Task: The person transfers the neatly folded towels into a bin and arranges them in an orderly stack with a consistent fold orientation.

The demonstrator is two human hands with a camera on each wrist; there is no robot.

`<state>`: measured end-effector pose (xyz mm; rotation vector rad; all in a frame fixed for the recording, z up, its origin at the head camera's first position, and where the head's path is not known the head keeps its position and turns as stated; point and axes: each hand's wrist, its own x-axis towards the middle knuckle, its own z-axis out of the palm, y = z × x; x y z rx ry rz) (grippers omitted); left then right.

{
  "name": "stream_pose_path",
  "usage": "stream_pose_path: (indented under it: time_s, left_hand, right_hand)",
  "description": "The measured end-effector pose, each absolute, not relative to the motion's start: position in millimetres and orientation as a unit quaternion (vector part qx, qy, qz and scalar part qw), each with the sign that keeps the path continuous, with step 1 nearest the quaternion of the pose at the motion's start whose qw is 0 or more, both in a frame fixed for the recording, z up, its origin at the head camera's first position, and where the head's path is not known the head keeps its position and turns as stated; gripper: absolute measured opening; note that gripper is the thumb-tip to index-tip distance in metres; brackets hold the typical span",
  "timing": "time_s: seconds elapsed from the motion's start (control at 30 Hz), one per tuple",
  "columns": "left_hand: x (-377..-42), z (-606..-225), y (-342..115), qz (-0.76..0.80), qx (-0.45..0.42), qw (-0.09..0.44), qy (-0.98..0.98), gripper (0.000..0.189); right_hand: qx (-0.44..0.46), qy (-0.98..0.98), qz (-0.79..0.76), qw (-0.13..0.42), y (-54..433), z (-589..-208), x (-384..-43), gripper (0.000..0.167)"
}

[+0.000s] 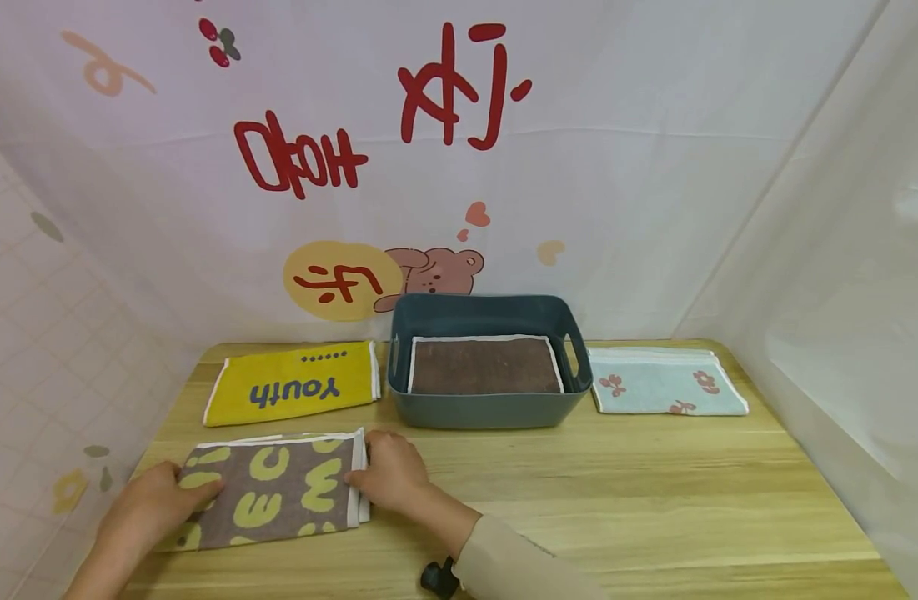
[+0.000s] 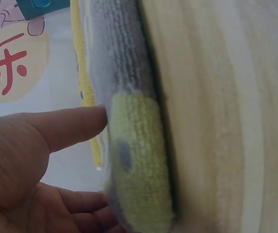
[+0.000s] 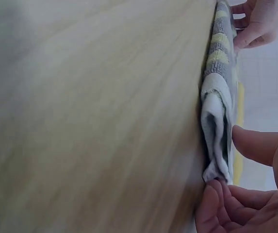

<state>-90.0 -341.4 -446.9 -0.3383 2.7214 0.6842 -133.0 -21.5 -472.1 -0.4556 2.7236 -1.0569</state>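
A folded grey-brown towel (image 1: 289, 479) with yellow-green letters and a white end band lies on the near left of the table. My left hand (image 1: 147, 508) holds its left end, with the thumb on top and the fingers at the edge. At the opposite end, my right hand (image 1: 394, 475) pinches the white-banded edge. In the right wrist view, the towel's layered end (image 3: 217, 131) sits between the right thumb and curled fingers. The left wrist view shows the towel's rounded fold (image 2: 139, 160) against the left thumb and fingertips.
A dark teal basket (image 1: 489, 412) with a brown, white-edged towel (image 1: 484, 367) inside stands at the back centre. Left of it lies a folded yellow towel (image 1: 293, 385); right of it, a pale blue towel (image 1: 654, 387). A printed white curtain (image 1: 616, 183) backs the wooden table (image 1: 616, 500).
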Motion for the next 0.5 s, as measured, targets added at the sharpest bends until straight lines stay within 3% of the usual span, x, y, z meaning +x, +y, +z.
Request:
stream_pose_path:
  time_s: [0.27,0.5]
  left_hand:
    - [-94.0,-450.7,-344.6,0.254,-0.112,0.165,0.946,0.071]
    - [-96.7,-451.1,-347.1,0.249,-0.099,0.172,0.948,0.081]
  right_hand:
    - [-0.083,0.942,-0.313,0.091,-30.5,-471.3,-131.8,0.034]
    - [-0.054,0.945,-0.303,0.11,-33.8,-468.4,-130.9,0.045]
